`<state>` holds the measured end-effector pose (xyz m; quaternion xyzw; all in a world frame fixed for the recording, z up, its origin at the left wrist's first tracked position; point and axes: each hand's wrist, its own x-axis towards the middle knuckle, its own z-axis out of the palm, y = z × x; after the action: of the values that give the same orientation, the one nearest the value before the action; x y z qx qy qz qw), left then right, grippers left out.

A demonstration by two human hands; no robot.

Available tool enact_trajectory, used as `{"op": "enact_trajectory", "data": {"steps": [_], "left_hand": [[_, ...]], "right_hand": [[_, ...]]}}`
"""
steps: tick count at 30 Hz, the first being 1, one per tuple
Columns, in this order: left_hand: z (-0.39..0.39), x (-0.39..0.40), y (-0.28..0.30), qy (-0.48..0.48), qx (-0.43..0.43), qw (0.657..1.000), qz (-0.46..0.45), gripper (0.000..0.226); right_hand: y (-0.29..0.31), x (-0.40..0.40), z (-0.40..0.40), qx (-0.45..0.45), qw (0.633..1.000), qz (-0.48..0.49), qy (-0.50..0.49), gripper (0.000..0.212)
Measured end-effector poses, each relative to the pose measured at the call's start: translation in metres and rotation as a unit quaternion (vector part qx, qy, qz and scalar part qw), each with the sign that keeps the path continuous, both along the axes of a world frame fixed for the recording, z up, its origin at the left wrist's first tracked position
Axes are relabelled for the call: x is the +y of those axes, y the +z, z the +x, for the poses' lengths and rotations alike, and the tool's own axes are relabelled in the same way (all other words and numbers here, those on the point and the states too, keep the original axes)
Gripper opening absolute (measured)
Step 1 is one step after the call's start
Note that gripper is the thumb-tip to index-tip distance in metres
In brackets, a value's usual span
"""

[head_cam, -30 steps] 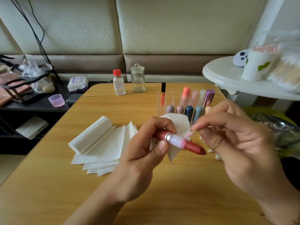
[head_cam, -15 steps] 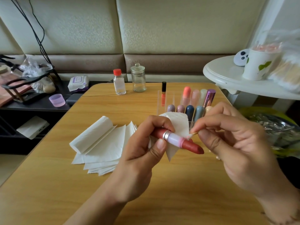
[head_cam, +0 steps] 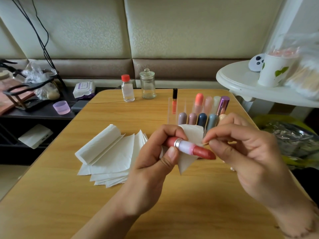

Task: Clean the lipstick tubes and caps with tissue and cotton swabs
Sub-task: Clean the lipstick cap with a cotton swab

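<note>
My left hand (head_cam: 153,163) grips an uncapped lipstick (head_cam: 191,147) with a red base, silver ring, pale lilac tube and extended red bullet pointing right. A folded piece of tissue (head_cam: 190,133) is held behind it in the same hand. My right hand (head_cam: 245,152) pinches a thin wooden cotton swab (head_cam: 204,144) whose tip touches the tube just behind the bullet. A fanned stack of white tissues (head_cam: 110,152) lies on the wooden table (head_cam: 86,204) to the left.
A clear organiser (head_cam: 183,107) behind my hands holds several capped lipsticks and a lip gloss. A red-capped bottle (head_cam: 127,88) and a glass jar (head_cam: 147,83) stand at the far edge. A white side table (head_cam: 241,83) with a paper cup (head_cam: 274,71) is at right.
Both hands have drifted slightly. The swab tip has come in against the lilac tube near the bullet's base, and the lipstick has turned a little in my left hand.
</note>
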<state>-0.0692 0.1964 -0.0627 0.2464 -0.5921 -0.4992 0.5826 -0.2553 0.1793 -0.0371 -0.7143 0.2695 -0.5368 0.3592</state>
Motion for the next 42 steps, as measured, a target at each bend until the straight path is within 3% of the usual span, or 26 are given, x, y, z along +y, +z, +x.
{"op": "enact_trajectory", "data": {"steps": [2,4,6,9,14,29,35,42], "left_hand": [[-0.001,0.001,0.003,0.009,0.012,1.0,0.023,0.024],[-0.002,-0.001,0.002,0.096,-0.05,0.994,0.015,0.023],[-0.004,-0.003,0.0,0.183,-0.107,0.977,0.01,0.038],[-0.006,-0.005,0.0,0.23,-0.122,0.965,0.033,0.047],[-0.006,-0.004,-0.001,0.22,-0.14,0.964,0.043,0.049],[-0.009,0.0,0.006,0.215,-0.116,0.968,0.054,0.047],[-0.01,0.0,0.007,0.192,-0.107,0.971,0.097,0.053],[-0.011,0.001,0.01,0.17,-0.091,0.973,0.128,0.052]], "right_hand": [[-0.002,-0.001,-0.001,-0.014,0.999,0.009,-0.032,0.008],[-0.007,-0.003,-0.002,-0.041,0.993,0.01,-0.114,0.013],[-0.01,-0.001,0.001,-0.056,0.981,-0.017,-0.187,0.021],[-0.013,0.012,0.015,-0.052,0.973,-0.093,-0.203,0.017],[-0.023,0.015,0.03,0.038,0.967,-0.122,-0.223,0.022],[-0.027,0.009,0.025,0.091,0.957,-0.105,-0.254,0.024],[-0.022,0.012,0.03,0.014,0.967,-0.107,-0.232,0.017],[-0.024,0.01,0.029,0.022,0.97,-0.084,-0.226,0.016]]}}
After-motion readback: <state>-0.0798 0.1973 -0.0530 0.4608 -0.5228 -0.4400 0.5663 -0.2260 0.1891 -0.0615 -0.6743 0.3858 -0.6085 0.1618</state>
